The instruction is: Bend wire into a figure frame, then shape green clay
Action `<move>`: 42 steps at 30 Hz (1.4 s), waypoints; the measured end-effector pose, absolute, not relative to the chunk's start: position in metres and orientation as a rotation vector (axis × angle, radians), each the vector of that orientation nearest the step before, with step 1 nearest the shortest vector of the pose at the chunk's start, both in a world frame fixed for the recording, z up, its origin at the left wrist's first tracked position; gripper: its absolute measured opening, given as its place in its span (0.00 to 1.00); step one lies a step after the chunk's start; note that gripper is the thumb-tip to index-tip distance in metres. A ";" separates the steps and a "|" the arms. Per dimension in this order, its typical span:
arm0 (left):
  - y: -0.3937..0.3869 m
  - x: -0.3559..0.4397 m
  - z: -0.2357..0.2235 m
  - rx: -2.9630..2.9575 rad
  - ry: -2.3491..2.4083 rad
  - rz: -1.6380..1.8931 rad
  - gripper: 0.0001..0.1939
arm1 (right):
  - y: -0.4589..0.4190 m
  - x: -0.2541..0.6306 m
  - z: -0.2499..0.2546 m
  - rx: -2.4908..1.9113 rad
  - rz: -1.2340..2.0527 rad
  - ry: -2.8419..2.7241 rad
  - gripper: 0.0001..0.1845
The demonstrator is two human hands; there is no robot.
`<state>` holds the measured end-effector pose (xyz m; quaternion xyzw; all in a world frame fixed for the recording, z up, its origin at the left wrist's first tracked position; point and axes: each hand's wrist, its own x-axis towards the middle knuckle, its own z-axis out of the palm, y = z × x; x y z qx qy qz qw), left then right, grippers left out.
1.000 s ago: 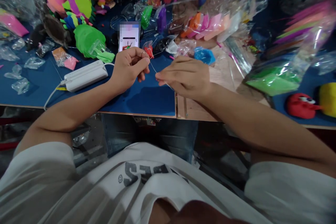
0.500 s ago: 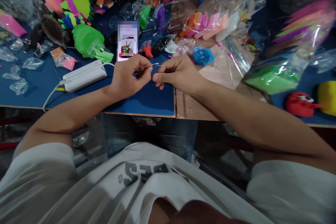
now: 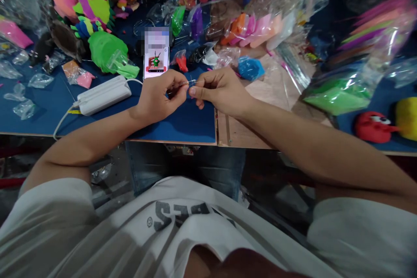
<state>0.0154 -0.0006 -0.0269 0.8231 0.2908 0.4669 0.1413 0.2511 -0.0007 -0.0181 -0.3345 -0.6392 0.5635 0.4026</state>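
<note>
One tabletop [image 3: 192,126] bears a clear bag [image 3: 345,84] of green, purple and pink material, a phone [image 3: 156,54] displaying "6", and a small packet [image 3: 181,61] of red, while the left hand [image 3: 183,86] and right hand [image 3: 197,89] pinch a thin strand [image 3: 191,82] above it.

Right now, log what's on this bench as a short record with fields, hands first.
hands: left hand and right hand, fingertips close together
held: a thin, pale strand, pinched by both; material unclear
beyond left hand: lit phone, a green figure on its screen
near left forearm: white box with a cable
beyond right hand: blue wrapped lump
far right: red figure with white eyes
</note>
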 end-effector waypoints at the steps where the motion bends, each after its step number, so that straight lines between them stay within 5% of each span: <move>1: 0.000 0.016 -0.026 2.345 0.861 1.314 0.06 | -0.001 0.250 -0.018 -0.841 1.412 -1.610 0.36; 9: 0.020 0.018 -0.020 1.701 0.881 1.045 0.14 | -0.004 0.251 -0.021 -0.704 1.439 -1.599 0.38; 17: 0.020 0.019 -0.024 1.697 0.898 1.030 0.17 | -0.007 0.254 -0.029 -0.735 0.988 -1.752 0.29; 26: 0.023 0.019 -0.029 1.797 0.851 1.118 0.26 | 0.003 0.252 -0.051 -0.871 0.882 -1.678 0.41; 36: 0.018 0.022 -0.026 1.865 0.872 1.131 0.27 | 0.014 0.270 -0.050 -0.770 0.602 -1.942 0.26; 42: 0.014 0.020 -0.030 2.018 0.862 1.169 0.18 | 0.014 0.272 -0.050 -0.783 0.558 -2.003 0.22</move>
